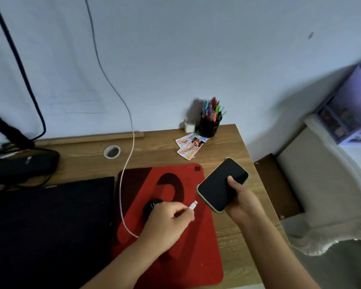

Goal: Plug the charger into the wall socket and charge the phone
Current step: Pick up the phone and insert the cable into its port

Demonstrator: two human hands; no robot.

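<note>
Above the red mat [175, 247]:
Cable [131, 130]: far end cut off at top.
Left hand [167, 224]: pinches connector [193, 205], aimed right.
Right hand [241, 202]: grips phone [221, 184], screen dark.

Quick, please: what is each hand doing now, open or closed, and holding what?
Left hand: closed, pinching the white cable connector.
Right hand: closed around the phone, screen dark.

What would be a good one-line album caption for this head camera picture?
Over the red mat, the left hand aims the white cable at the dark-screened phone held by the right hand.
</note>
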